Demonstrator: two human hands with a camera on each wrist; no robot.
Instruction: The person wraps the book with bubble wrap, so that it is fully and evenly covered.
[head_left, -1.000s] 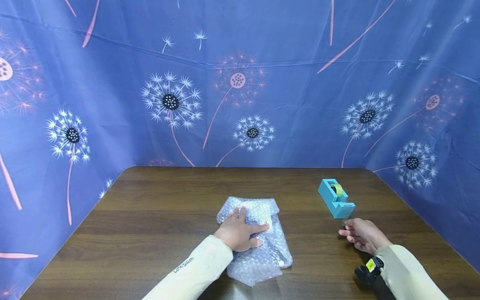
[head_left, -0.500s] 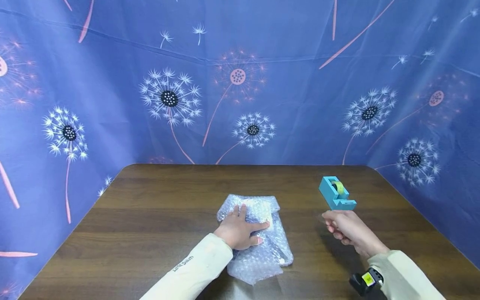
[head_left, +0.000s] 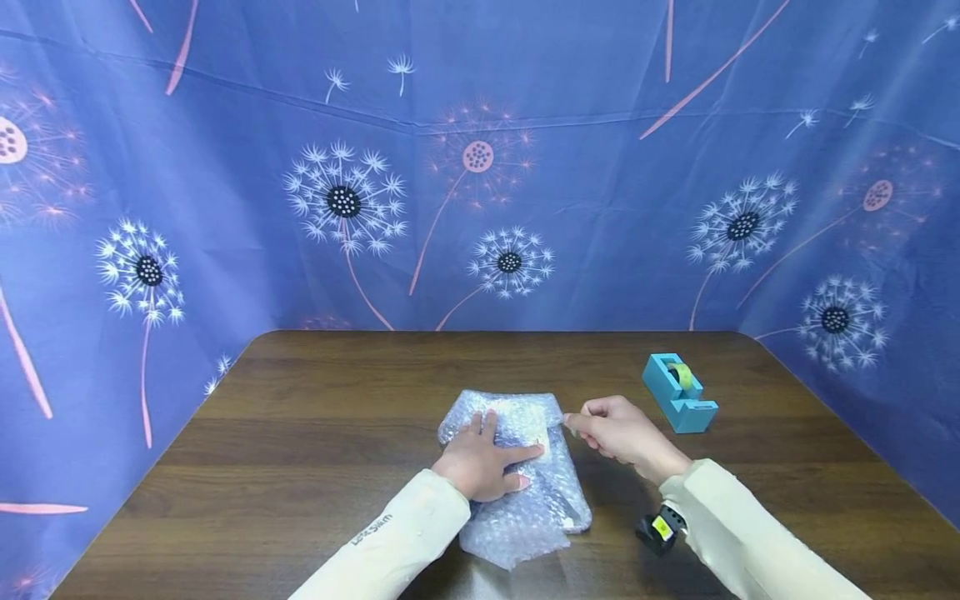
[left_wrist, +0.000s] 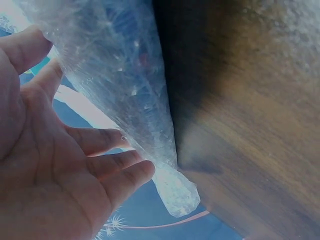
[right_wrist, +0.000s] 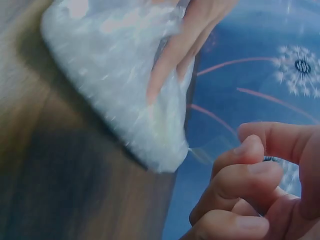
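Observation:
A flat package in clear bubble wrap [head_left: 558,479] lies near the front middle of the table. My left hand [head_left: 483,462] rests on top of it with fingers spread; the left wrist view shows those fingers [left_wrist: 102,140] along the wrap's surface. At the package's upper right edge is my right hand [head_left: 622,435], its thumb and forefinger pinching a short strip of clear tape [right_wrist: 202,154]. One end of that strip reaches the wrap's corner in the right wrist view; whether it is stuck there I cannot tell.
A light blue tape dispenser [head_left: 667,396] with a yellow-green roll stands right of my right hand. The brown wooden table [head_left: 315,433] ends at a blue dandelion-print cloth [head_left: 600,217] behind it. A dark wrist device [head_left: 658,530] hangs under my right sleeve.
My right hand has moved left, from the tape dispenser to the package's upper right edge, carrying the tape strip. My left hand has stayed on the bubble wrap.

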